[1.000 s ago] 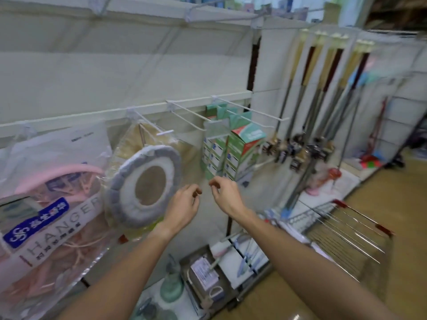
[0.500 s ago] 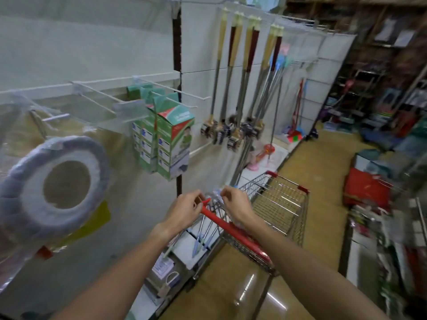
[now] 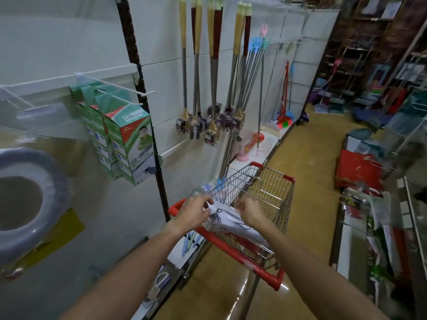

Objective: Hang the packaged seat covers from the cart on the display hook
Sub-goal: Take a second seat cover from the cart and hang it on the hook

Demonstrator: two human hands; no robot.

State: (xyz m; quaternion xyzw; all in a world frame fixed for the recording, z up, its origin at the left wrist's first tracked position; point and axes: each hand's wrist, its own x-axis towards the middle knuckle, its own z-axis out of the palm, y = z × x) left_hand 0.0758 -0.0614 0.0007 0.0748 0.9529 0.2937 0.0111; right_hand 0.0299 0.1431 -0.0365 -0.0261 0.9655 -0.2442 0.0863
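L hand (image 3: pixel 195 210) & R hand (image 3: pixel 250 210) both pinch clear-bagged seat cover (image 3: pixel 227 219) atop cart (image 3: pixel 272 199), ctr frame; hung seat cover (image 3: pixel 25 190) at 9 o'clock.

A wire-mesh shopping cart with a red plastic rim and handle (image 3: pixel 258 265) stands on the glossy yellow-brown aisle floor (image 3: pixel 307 162), close against the low white base shelf (image 3: pixel 251 147) of the wall display. A clear plastic package holding pale folded material (image 3: pixel 227 224) lies in the near end of the cart basket, draped over the red handle bar; the far end of the basket shows bare mesh. On the base shelf, beyond the cart, stand an orange and a pink plastic item (image 3: pixel 250 146), too blurred to identify. Farther down the aisle, red bags (image 3: pixel 357 168) rest on the floor at the right.
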